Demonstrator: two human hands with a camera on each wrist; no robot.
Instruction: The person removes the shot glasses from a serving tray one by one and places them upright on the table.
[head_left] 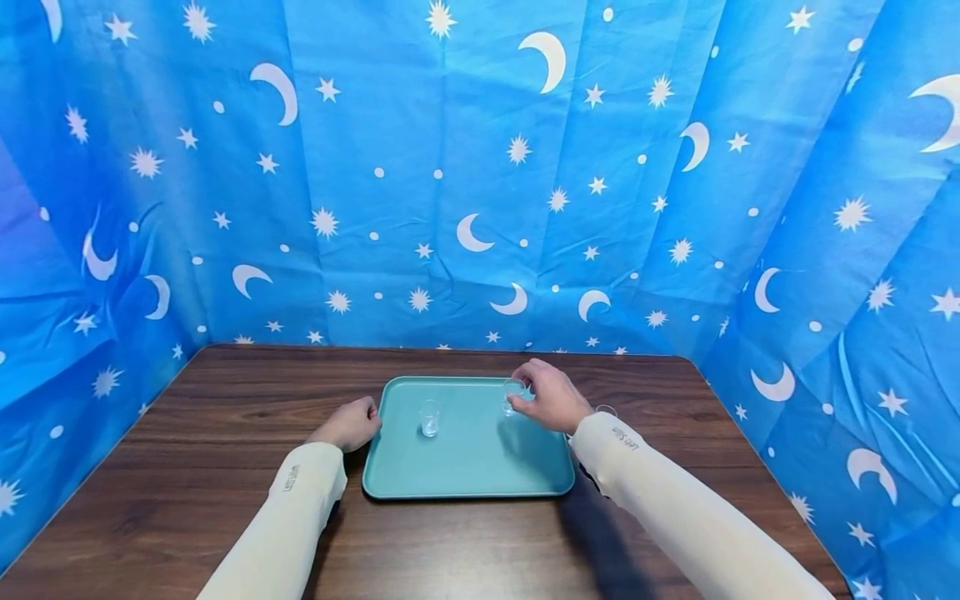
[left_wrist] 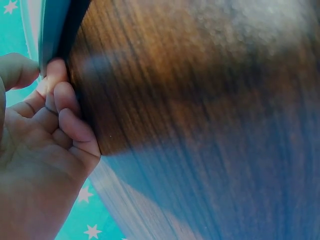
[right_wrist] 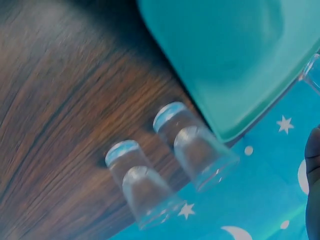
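Glass [head_left: 512, 397], small and clear, is seen right of centre in the head view, over the far right part of the teal tray [head_left: 468, 475]; it is pinched near the rim by the fingers of the right hand [head_left: 551, 398]. Whether its base rests on the tray or hangs just above cannot be told. A second small glass [head_left: 429, 418] stands upright near the tray's middle, well apart from the first. In the right wrist view two more glasses [right_wrist: 197, 150] [right_wrist: 142, 192] stand side by side on the brown tabletop [head_left: 225, 433], just beside the tray's edge.

Left hand [head_left: 350, 423] is noted at the tray's left rim; in the left wrist view its fingers [left_wrist: 70, 105] are curled and pressed together against the dark edge there. Whether the rim is gripped or only touched is not clear.

Risks, as judged:
- The pinch is high and light on smooth glass, so a slip and a tip-over onto the tray is possible.
- The right sleeve [head_left: 675, 508] passes close to the two glasses on the tabletop; a careless sweep of the arm could knock them down.
- If the tray is nudged by the left hand, the standing glass at its middle may slide or topple.
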